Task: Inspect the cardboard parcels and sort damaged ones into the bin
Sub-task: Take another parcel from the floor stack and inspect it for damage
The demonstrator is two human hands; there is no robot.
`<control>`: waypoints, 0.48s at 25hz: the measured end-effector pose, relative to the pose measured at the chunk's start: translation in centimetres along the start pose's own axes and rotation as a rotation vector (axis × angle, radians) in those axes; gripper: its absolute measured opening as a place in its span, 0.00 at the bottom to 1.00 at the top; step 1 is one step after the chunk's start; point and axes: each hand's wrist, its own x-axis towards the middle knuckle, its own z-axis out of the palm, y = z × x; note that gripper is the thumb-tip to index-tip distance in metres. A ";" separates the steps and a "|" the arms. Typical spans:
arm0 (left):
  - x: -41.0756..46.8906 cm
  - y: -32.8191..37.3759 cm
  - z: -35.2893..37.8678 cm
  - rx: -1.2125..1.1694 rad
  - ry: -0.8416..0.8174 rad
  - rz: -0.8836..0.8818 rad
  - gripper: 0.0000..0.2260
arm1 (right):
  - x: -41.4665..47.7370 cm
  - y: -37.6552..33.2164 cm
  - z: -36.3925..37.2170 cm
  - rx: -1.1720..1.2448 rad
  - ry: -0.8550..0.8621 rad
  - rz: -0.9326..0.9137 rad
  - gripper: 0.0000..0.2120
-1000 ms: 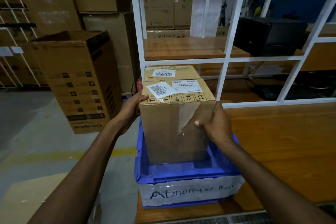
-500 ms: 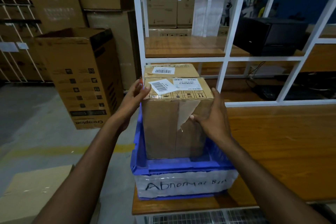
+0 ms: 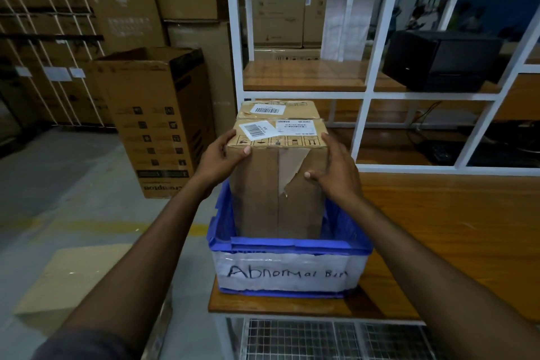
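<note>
Two hands hold one cardboard parcel [image 3: 257,199] at centre frame; left hand [image 3: 225,159] grips the upper left corner, fingers curled over the top edge and thumb on the front face; right hand [image 3: 336,177] clasps the right front edge, thumb on the front face, fingers laid up the side toward the top corner; the parcel stands upright with its lower part inside the blue bin [image 3: 292,244], whether it rests on the bin floor cannot be told; torn tape [image 3: 292,165] hangs loose down the front face, and a barcode label [image 3: 255,130] lies skewed on the top; a second parcel [image 3: 277,109] sits just behind it; the bin carries a white strip [image 3: 289,272] hand-lettered "Abnormal Bin" and stands at the left end of the wooden counter [image 3: 438,228]; white shelf frame [image 3: 377,47] rises behind the counter, with a black box [image 3: 441,61] at upper right; tall open carton [image 3: 157,120] stands on the floor at left of centre; flat cardboard sheet [image 3: 73,280] lies at lower left.
</note>
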 end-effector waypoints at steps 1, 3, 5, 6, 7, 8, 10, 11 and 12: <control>-0.2 0.0 0.0 0.030 0.021 0.008 0.35 | 0.0 0.0 -0.1 -0.013 -0.013 -0.004 0.47; -0.9 0.0 -0.2 0.059 0.052 0.021 0.35 | -0.2 0.0 -0.3 -0.036 -0.022 -0.018 0.48; -2.0 -0.3 -0.4 0.078 0.056 0.005 0.35 | -0.6 0.0 -0.4 -0.074 -0.021 -0.042 0.48; -2.5 -0.5 -0.5 0.086 0.057 -0.007 0.35 | -0.9 -0.2 -0.4 -0.095 -0.013 -0.042 0.47; -3.1 -0.6 -0.7 0.087 0.060 -0.014 0.34 | -1.2 -0.6 -0.4 -0.115 0.011 -0.041 0.44; -3.7 -0.6 -1.1 0.080 0.075 -0.002 0.33 | -1.5 -1.2 -0.5 -0.128 0.058 -0.048 0.40; -5.2 -0.5 -2.4 0.049 0.154 0.071 0.26 | -2.7 -3.4 -0.2 -0.114 0.179 -0.105 0.34; -6.1 -0.5 -3.3 0.023 0.214 0.103 0.23 | -3.5 -4.9 0.3 -0.078 0.221 -0.138 0.32; -7.0 -0.5 -4.4 -0.010 0.273 0.130 0.20 | -4.5 -6.6 0.9 -0.037 0.245 -0.172 0.29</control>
